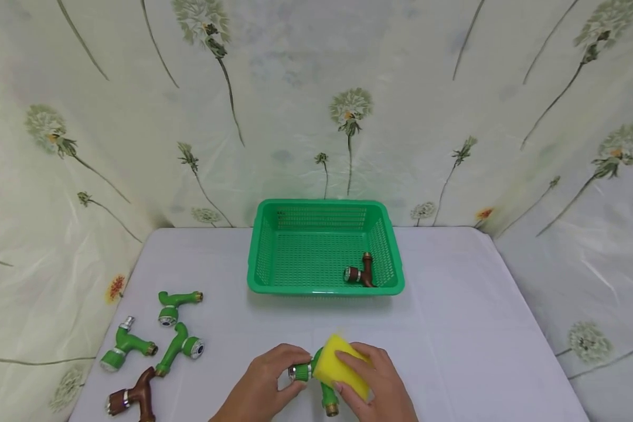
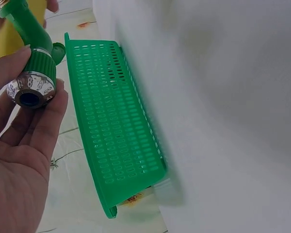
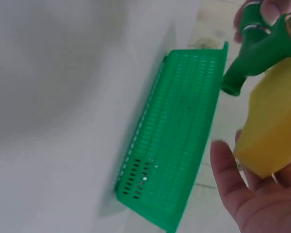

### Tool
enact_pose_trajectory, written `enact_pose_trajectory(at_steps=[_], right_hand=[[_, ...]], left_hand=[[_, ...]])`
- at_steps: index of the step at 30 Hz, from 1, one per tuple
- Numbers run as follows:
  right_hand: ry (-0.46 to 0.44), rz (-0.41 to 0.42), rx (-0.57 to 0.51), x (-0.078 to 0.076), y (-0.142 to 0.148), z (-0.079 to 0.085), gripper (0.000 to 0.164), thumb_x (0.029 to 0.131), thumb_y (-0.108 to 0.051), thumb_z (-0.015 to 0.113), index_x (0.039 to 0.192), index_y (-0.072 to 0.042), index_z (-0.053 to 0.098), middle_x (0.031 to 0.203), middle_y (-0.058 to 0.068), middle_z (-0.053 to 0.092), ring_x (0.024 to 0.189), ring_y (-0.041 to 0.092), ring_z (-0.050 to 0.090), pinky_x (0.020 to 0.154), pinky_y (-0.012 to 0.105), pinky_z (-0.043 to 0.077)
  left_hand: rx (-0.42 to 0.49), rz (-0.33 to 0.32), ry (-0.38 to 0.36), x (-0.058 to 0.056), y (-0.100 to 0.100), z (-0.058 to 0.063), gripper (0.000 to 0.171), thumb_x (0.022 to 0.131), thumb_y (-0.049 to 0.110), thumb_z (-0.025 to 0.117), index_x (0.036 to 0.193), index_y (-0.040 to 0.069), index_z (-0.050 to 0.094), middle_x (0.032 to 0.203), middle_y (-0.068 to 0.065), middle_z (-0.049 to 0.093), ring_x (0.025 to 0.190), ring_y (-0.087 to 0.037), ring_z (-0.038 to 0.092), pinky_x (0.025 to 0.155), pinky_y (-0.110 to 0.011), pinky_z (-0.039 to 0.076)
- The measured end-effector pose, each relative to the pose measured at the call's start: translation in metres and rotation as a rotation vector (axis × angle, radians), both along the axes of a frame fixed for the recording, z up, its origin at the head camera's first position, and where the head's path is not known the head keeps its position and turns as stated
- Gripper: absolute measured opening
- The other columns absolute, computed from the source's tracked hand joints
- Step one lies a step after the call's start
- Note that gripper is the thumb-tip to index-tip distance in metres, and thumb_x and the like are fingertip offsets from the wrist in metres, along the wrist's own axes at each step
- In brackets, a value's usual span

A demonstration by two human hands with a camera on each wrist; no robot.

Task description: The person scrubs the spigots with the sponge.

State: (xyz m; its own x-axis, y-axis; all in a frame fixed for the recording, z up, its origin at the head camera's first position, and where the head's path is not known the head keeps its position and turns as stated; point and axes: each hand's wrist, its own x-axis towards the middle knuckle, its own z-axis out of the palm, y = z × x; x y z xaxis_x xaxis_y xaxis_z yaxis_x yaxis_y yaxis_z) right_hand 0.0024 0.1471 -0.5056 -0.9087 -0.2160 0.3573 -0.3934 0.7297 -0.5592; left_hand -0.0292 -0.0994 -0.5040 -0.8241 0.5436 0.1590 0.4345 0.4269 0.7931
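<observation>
Lying at far left on the desk (image 1: pixel 453 328): a nozzle-tipped green tap (image 1: pixel 132 341), a brown tap (image 1: pixel 143 394) cut off by the bottom edge of the head view, an angled green tap (image 1: pixel 175 350) and an upper green tap (image 1: pixel 176 300). Next, left hand (image 1: pixel 269 381): thumb and fingers pinch the knob of the held tap (image 1: pixel 328 394). Held tap sits between both hands; knob points left, long axis runs roughly away from the person, brass threaded end nearest the body. Left hand is nearer, directly on it. Green basket (image 1: pixel 324 291) stands ahead, beyond the hands. Yellow sponge (image 1: pixel 343 363) covers the held tap's right side. Basket tap (image 1: pixel 367 272), brown, lies in the basket's near right corner. Far right, right hand (image 1: pixel 382 387) grips the sponge, thumb opposite fingers.

Hidden: held tap's middle, behind sponge in head view; how firmly sponge presses, cannot tell. Basket tap's lower end, hard to make out behind the rim.
</observation>
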Motion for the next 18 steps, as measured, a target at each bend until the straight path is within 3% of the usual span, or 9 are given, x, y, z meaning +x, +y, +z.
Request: enact_pose_trajectory(at_steps=[2,4,11,15,18], right_hand=[[0.014,0.079,0.004,0.0007,-0.0004,0.0013,0.045,0.083,-0.038,0.076,0.125,-0.034,0.063,0.126,-0.009,0.054,0.110,0.009,0.050,0.082,0.031,0.054],[0.026,0.104,0.028,-0.0005,0.0006,0.0014,0.045,0.083,-0.037,0.077,0.125,-0.033,0.063,0.126,-0.008,0.054,0.110,0.009,0.050,0.082,0.031,0.053],[0.004,-0.015,0.083,-0.0020,0.0074,-0.0005,0.050,0.077,-0.034,0.082,0.123,-0.036,0.064,0.125,-0.013,0.053,0.111,0.003,0.046,0.085,0.027,0.052],[-0.018,0.079,0.035,0.0035,0.0058,0.0015,0.047,0.081,-0.039,0.078,0.125,-0.039,0.062,0.127,-0.014,0.051,0.112,0.004,0.047,0.083,0.029,0.052],[-0.004,0.138,0.062,0.0035,0.0042,0.0020,0.046,0.082,-0.040,0.076,0.125,-0.037,0.062,0.128,-0.012,0.052,0.111,0.006,0.048,0.083,0.029,0.052]], left_hand=[[0.004,0.002,0.013,-0.0004,-0.0001,0.0002,0.043,0.086,0.015,0.075,0.125,0.024,0.060,0.122,0.013,0.057,0.108,-0.002,0.057,0.091,-0.023,0.050],[0.006,-0.004,0.032,-0.0007,0.0001,0.0005,0.043,0.085,0.014,0.075,0.124,0.023,0.060,0.122,0.013,0.057,0.109,-0.003,0.057,0.091,-0.023,0.050],[0.008,-0.022,0.035,-0.0002,0.0007,0.0006,0.040,0.086,0.013,0.075,0.123,0.020,0.061,0.120,0.010,0.060,0.105,-0.003,0.058,0.088,-0.022,0.051],[0.008,-0.022,0.023,-0.0009,0.0007,0.0010,0.041,0.086,0.013,0.075,0.123,0.020,0.061,0.120,0.009,0.060,0.104,-0.002,0.058,0.088,-0.022,0.051],[0.009,-0.020,0.030,-0.0010,0.0007,0.0015,0.041,0.085,0.013,0.075,0.123,0.020,0.061,0.120,0.009,0.060,0.104,-0.002,0.058,0.086,-0.021,0.052]])
